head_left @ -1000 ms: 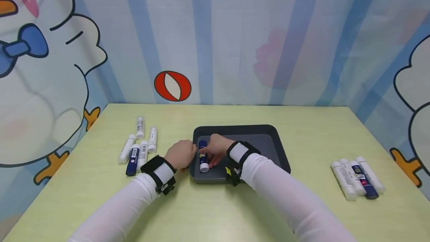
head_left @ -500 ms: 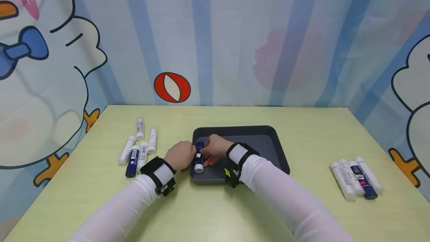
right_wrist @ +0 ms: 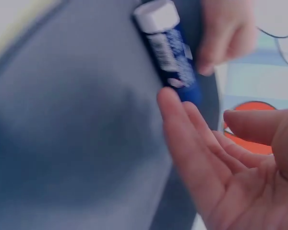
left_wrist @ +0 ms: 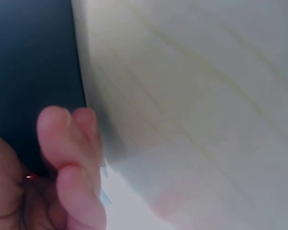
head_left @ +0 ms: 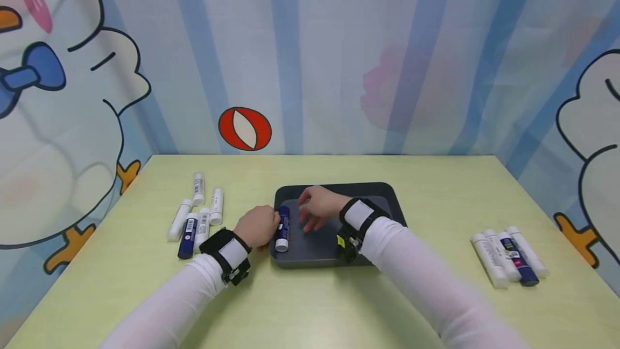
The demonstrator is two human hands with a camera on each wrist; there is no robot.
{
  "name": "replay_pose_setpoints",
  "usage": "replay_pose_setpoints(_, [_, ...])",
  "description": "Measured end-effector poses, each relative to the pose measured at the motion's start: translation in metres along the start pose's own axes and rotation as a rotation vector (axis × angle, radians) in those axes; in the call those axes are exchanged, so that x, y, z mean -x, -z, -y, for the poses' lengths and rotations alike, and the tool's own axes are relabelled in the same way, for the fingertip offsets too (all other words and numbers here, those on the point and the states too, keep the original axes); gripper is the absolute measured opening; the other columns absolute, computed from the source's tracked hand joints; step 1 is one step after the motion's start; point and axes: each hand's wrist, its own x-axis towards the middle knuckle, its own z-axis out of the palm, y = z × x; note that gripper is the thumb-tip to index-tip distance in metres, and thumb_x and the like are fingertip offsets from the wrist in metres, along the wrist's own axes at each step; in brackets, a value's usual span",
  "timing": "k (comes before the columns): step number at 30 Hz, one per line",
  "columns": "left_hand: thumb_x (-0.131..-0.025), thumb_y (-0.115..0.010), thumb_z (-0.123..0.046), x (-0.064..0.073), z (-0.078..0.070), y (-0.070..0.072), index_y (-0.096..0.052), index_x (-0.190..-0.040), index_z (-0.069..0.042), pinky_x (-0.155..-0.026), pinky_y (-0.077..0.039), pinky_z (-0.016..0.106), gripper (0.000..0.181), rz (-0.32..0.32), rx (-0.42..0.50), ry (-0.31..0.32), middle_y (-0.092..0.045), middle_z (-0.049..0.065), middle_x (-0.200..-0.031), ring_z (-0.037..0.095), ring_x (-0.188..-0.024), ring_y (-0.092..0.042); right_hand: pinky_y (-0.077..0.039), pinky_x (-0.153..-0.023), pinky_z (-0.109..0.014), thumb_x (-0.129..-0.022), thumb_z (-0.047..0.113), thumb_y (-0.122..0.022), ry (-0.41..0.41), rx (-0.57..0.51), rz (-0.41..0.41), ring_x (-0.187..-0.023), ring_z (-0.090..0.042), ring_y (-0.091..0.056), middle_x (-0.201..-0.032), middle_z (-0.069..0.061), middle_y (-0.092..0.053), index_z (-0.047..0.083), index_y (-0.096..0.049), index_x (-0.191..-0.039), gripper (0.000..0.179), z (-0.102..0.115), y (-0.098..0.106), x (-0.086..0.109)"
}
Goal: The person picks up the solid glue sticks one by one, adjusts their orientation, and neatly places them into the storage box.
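A dark blue glue stick (head_left: 283, 229) with one white end lies lengthwise in the dark grey tray (head_left: 334, 245), along its left wall. My left hand (head_left: 256, 226) grips the tray's left rim; from the left wrist, its curled fingers (left_wrist: 72, 143) show against the dark tray wall. Over the tray's left half is my right hand (head_left: 322, 207), holding nothing, just right of the glue stick. In the right wrist view the right hand's fingers (right_wrist: 187, 148) are extended, their tips near the glue stick's blue end.
Left of the tray, several white glue sticks (head_left: 216, 206) and a dark blue one (head_left: 188, 237) lie on the pale yellow table (head_left: 310, 306). On the right, white glue sticks (head_left: 489, 261) and another blue one (head_left: 519, 263) lie side by side. A printed curtain (head_left: 334, 69) hangs behind.
The blue glue stick has shifted left against the tray's wall. My right hand has let it go and moved off to the right. The left hand stays on the rim.
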Motion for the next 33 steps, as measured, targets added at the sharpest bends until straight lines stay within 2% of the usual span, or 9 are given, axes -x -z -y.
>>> replay_pose_setpoints(3, [-0.096, -0.032, -0.018, 0.001, -0.001, 0.001, -0.046, -0.068, -0.006, -0.043, -0.041, 0.026, 0.034, 0.005, 0.006, 0.004, -0.047, 0.001, -0.041, 0.013, -0.031, -0.046, -0.049, -0.066, -0.037, -0.096, 0.015, -0.042, 0.068, 0.055, -0.025, -0.076, -0.023, -0.064, -0.097, -0.012, -0.063, 0.001, -0.042, -0.124, 0.031, 0.002, 0.016, 0.011])
replay_pose_setpoints(7, [-0.097, -0.031, -0.019, 0.001, 0.000, 0.000, -0.046, -0.069, -0.006, -0.042, -0.041, 0.025, 0.034, 0.013, 0.002, 0.006, -0.047, 0.000, -0.042, 0.013, -0.031, -0.046, -0.048, -0.067, -0.037, -0.095, 0.022, -0.044, 0.151, 0.077, -0.104, -0.077, -0.021, -0.063, -0.099, -0.009, -0.062, 0.005, -0.044, -0.123, 0.032, 0.004, 0.038, 0.032])
replay_pose_setpoints(11, [-0.097, -0.032, -0.019, 0.001, 0.003, 0.002, -0.046, -0.069, -0.006, -0.042, -0.041, 0.025, 0.034, 0.012, -0.013, 0.012, -0.047, 0.000, -0.042, 0.013, -0.031, -0.047, -0.047, -0.064, -0.034, -0.094, 0.025, -0.046, 0.182, 0.087, -0.175, -0.075, -0.019, -0.062, -0.098, -0.010, -0.061, 0.006, -0.046, -0.121, 0.033, 0.005, 0.057, 0.058])
replay_pose_setpoints(14, [-0.097, -0.032, -0.019, 0.001, 0.005, 0.004, -0.046, -0.069, -0.006, -0.042, -0.041, 0.026, 0.033, 0.013, -0.012, 0.013, -0.047, 0.001, -0.042, 0.014, -0.031, -0.047, -0.046, -0.063, -0.036, -0.094, 0.025, -0.046, 0.197, 0.142, -0.221, -0.073, -0.018, -0.060, -0.098, -0.011, -0.061, 0.005, -0.047, -0.119, 0.033, 0.001, 0.071, 0.077])
replay_pose_setpoints(23, [-0.097, -0.032, -0.019, 0.001, 0.005, 0.003, -0.047, -0.069, -0.006, -0.046, -0.042, 0.024, 0.034, 0.004, -0.012, -0.024, -0.047, 0.001, -0.041, 0.013, -0.031, -0.046, -0.048, -0.065, -0.037, -0.093, 0.031, -0.047, 0.218, 0.243, -0.348, -0.079, -0.018, -0.061, -0.102, -0.010, -0.060, 0.001, -0.045, -0.121, 0.040, -0.031, 0.115, 0.140])
replay_pose_setpoints(29, [-0.097, -0.031, -0.019, 0.003, 0.003, 0.004, -0.047, -0.068, -0.006, -0.047, -0.042, 0.024, 0.035, 0.015, -0.014, -0.024, -0.047, 0.001, -0.040, 0.013, -0.031, -0.047, -0.047, -0.064, -0.035, -0.093, 0.035, -0.047, 0.170, 0.328, -0.417, -0.080, -0.015, -0.060, -0.107, -0.013, -0.058, 0.002, -0.043, -0.123, 0.045, -0.061, 0.137, 0.177])
replay_pose_setpoints(33, [-0.097, -0.032, -0.019, 0.005, 0.003, 0.006, -0.047, -0.068, -0.006, -0.046, -0.041, 0.025, 0.035, 0.008, -0.016, -0.020, -0.047, 0.001, -0.041, 0.013, -0.031, -0.046, -0.047, -0.064, -0.035, -0.093, 0.037, -0.045, 0.123, 0.402, -0.471, -0.082, -0.019, -0.060, -0.112, -0.019, -0.054, 0.000, -0.040, -0.125, 0.050, -0.082, 0.150, 0.194])
